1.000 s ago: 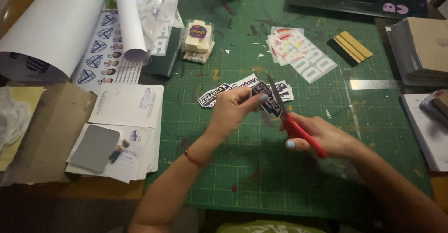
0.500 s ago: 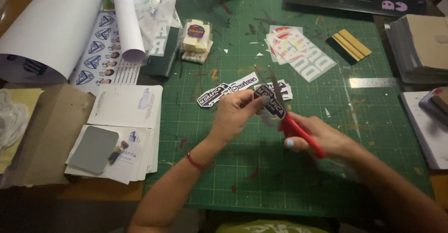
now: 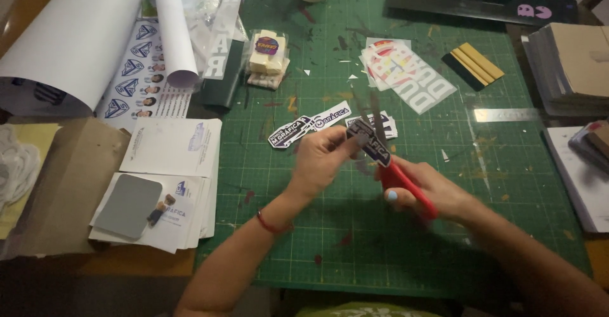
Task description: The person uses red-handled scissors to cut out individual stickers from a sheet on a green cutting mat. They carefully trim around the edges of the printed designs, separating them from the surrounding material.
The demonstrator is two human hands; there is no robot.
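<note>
A dark sticker (image 3: 371, 142) is held above the green cutting mat (image 3: 406, 241), pinched in the left hand (image 3: 323, 158) with wrist raised, while the right hand (image 3: 438, 193) grips red-handled scissors (image 3: 396, 171), blades up at the sticker, cut stickers (image 3: 304, 126) lying just behind on the surface.

We see the left hand (image 3: 325, 159) pinching a dark printed sticker (image 3: 370, 142) above the green cutting mat (image 3: 406, 241). The right hand (image 3: 426, 189) grips red-handled scissors (image 3: 396, 176), blades up and motion-blurred (whether they touch the sticker cannot be determined). Cut stickers (image 3: 306, 126) lie on the mat just beyond the left hand. Farther back lie a sticker stack (image 3: 406, 76) and a yellow-and-black squeegee (image 3: 474, 65); a steel ruler (image 3: 507, 114) lies to the right. At left we note a white paper roll (image 3: 73, 38) and stacked envelopes (image 3: 171, 165).
</note>
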